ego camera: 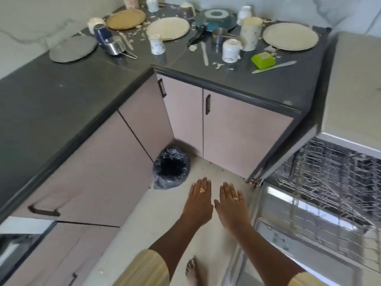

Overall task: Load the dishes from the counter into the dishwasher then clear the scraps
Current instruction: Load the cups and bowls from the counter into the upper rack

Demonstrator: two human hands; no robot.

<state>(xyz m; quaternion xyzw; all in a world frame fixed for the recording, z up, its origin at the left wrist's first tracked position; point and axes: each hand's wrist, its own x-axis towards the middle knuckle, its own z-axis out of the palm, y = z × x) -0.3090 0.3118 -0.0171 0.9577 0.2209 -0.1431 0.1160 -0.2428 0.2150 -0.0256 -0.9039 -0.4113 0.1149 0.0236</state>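
Dirty dishes crowd the far corner of the dark counter (257, 83): a cream plate (290, 37), another cream plate (168, 28), a brown plate (126, 19), a grey plate (73, 48), white cups (231, 51), a teal pan (215, 18), steel measuring cups (219, 36), a green box (263, 60) and a knife (274, 67). Pale scraps (136, 34) lie scattered among them. The dishwasher (329, 182) stands open at right with its wire rack pulled out. My left hand (199, 200) and my right hand (231, 205) hover flat over the floor, fingers straight, holding nothing.
A bin lined with a black bag (171, 168) sits on the floor in the cabinet corner. Pink cabinet doors (237, 131) run under the counter. The lowered dishwasher door (299, 234) juts out at right. My bare foot (191, 269) stands on the pale tile floor.
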